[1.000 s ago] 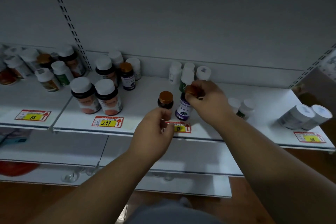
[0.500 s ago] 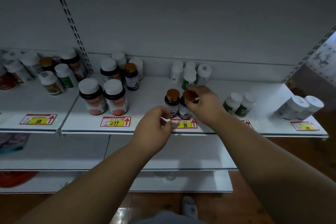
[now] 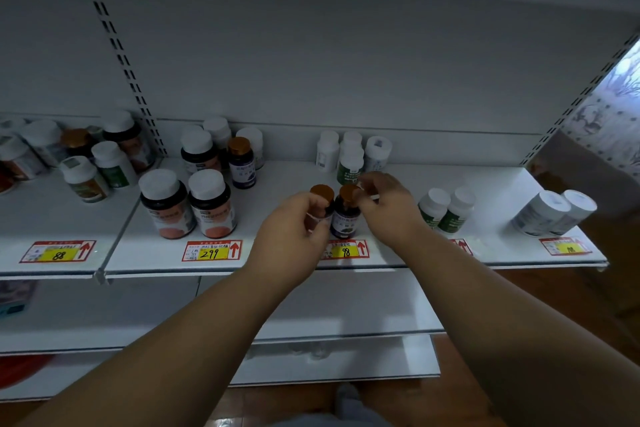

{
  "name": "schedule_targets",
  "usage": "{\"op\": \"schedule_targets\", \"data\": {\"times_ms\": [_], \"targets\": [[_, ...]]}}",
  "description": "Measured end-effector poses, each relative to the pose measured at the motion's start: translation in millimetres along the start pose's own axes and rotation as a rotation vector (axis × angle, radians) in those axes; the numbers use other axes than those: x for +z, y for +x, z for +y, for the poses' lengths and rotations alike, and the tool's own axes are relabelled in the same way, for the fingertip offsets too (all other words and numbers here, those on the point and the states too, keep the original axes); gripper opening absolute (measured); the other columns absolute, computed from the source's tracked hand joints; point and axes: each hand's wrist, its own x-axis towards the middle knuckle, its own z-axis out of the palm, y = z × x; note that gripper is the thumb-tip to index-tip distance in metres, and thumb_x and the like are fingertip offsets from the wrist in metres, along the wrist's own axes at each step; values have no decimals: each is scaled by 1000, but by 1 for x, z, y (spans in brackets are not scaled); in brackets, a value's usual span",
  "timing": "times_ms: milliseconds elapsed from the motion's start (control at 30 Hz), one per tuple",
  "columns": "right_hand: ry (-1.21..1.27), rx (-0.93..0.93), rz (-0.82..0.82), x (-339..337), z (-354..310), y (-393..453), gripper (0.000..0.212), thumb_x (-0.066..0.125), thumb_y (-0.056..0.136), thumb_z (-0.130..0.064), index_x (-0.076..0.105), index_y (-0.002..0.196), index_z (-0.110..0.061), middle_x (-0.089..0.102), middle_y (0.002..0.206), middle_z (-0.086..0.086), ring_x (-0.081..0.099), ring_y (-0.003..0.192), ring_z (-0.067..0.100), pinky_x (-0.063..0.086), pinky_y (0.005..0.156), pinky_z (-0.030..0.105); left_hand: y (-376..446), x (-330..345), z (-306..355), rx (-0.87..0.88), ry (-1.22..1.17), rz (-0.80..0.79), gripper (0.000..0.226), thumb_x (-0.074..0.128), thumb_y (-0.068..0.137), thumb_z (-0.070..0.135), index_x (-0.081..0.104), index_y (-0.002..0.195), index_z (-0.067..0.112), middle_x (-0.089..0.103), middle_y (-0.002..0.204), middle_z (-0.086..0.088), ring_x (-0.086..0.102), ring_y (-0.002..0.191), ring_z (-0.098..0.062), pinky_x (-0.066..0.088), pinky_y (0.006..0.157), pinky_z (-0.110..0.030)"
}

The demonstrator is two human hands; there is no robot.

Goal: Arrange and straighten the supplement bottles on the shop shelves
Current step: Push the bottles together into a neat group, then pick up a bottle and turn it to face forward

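Two small dark bottles with copper caps stand side by side near the front edge of the white shelf (image 3: 284,184), above the "98" price tag (image 3: 346,249). My left hand (image 3: 291,236) grips the left bottle (image 3: 322,196), covering most of its body. My right hand (image 3: 389,210) pinches the cap of the right bottle (image 3: 346,215), whose purple label faces me. Both bottles are upright and touch each other.
Two large white-capped bottles (image 3: 190,206) stand to the left above the "299" tag. Two green-labelled bottles (image 3: 445,210) stand to the right, and two white tubs (image 3: 554,211) lie at the far right. Several more bottles crowd the back and the left shelf section. Lower shelves sit below.
My right hand set its bottle down beside the other one. My left hand rose from the shelf edge and took hold of the left bottle. The camera has tilted upward slightly.
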Motion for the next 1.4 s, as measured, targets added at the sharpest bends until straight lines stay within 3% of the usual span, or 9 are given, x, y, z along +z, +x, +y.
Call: {"op": "schedule_targets", "data": {"times_ms": [100,300,433,667,933,1033,1200,1300,1400], "targets": [[-50,15,8,-8,4,19,28,45,96,-24,59,120,-22,56,118,4,52,93,16,36,74,23,23,-4,10,41,2,56,20,61,86,24,59,104,33,60,92,15,57,81,1,46,68,-17],[-267,-7,-188,-14,6,79,47,46,99,-24,40,145,-20,37,144,13,49,123,30,42,98,32,71,4,18,70,34,148,18,60,86,24,57,102,32,56,90,16,54,81,0,41,67,-11],[-472,-23,-304,-1,11,99,51,50,98,-28,36,145,-15,36,141,18,40,128,33,40,103,39,97,12,16,44,110,101,20,59,88,28,50,101,39,51,92,21,50,84,9,35,65,-9],[-479,-139,-184,13,19,107,34,55,91,-26,47,119,-10,54,118,16,49,113,35,42,85,40,117,19,-2,23,104,88,17,58,90,30,51,104,37,52,99,19,50,88,9,33,66,-6],[125,-162,59,-25,-7,99,21,63,87,-38,53,100,-26,56,97,-7,55,83,9,37,59,20,129,2,3,9,6,-13,45,62,83,52,47,121,33,51,115,12,51,96,3,37,69,-12],[325,-76,40,-51,-31,87,34,62,83,-53,60,108,-31,61,96,-19,58,85,-7,41,62,10,118,-9,22,28,-91,7,57,36,81,75,49,120,36,56,118,11,54,103,-5,41,77,-19],[550,128,22,-73,-47,52,28,66,80,-53,70,85,-26,72,80,-7,69,73,10,56,59,23,80,-13,50,53,-266,-29,39,22,88,65,55,98,46,60,99,19,53,87,16,43,64,-7],[647,149,83,-81,-41,20,24,71,82,-42,71,82,-18,73,76,-3,69,69,12,54,57,24,59,-5,59,124,-309,-78,34,26,92,58,58,88,48,63,94,13,56,86,7,44,70,-11],[600,200,129,-97,-35,-10,41,73,71,-56,69,86,-17,73,80,3,71,72,20,58,60,36,44,9,68,225,-343,-153,40,30,95,52,62,101,30,65,96,3,59,89,-1,46,76,-17]]}}
